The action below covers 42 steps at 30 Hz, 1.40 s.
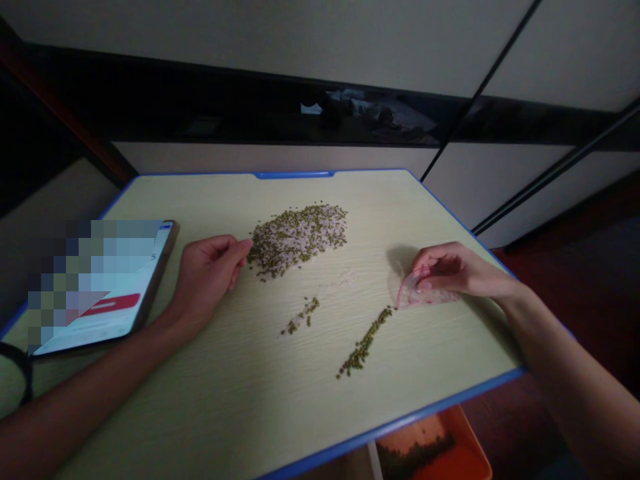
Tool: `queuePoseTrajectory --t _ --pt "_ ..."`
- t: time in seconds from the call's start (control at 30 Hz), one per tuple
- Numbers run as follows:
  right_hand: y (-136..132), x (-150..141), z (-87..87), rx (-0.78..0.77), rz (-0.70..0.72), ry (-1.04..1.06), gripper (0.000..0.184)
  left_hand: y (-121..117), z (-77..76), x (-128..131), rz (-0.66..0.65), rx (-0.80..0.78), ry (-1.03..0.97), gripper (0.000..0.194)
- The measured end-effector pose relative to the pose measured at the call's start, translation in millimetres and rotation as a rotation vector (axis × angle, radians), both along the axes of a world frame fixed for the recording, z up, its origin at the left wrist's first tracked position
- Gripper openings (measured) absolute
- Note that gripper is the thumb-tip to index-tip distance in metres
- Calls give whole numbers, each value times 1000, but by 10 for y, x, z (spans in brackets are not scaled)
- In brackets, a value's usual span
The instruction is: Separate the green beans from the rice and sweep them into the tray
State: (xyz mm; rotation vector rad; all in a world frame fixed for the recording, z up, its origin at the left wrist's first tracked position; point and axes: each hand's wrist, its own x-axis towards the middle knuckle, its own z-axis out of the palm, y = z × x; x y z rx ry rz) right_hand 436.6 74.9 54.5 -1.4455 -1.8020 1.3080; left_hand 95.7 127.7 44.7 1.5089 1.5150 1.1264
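Note:
My left hand [213,270] is closed in a pinch at the left edge of a pile of green beans mixed with pale grains [300,237]. Whatever its fingertips hold, if anything, is hidden. On the right, my right hand [443,267] grips a clear plastic piece with a pink edge [425,297], one side of it against the tabletop; its exact kind is unclear. A narrow line of green beans [365,343] runs from beside this piece toward the front edge. Left of that line lies a small cluster of beans and grains [301,317], with some pale grains [343,280] behind it.
The pale wood-grain table [210,400] has a blue rim. A lit tablet [120,287] rests at the left, near my forearm. Below the front edge sits an orange container [463,433] with dark contents. Cabinet panels [280,157] stand behind the table.

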Motion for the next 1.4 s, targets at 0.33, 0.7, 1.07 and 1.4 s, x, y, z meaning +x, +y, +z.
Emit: queuePoseTrajectory --t 0.33,0.7,1.07,1.4 --pt "30 -34 -29 44 -21 11 15 6 2 -24 3 10 7 31" --pt "79 -39 -15 10 -24 26 17 -25 35 11 5 -14 35 33" --pt "83 -63 -18 18 -34 40 17 -13 23 1 -3 15 1 31" --pt "235 -250 -30 17 16 115 18 -9 31 2 -9 -2 13 32"
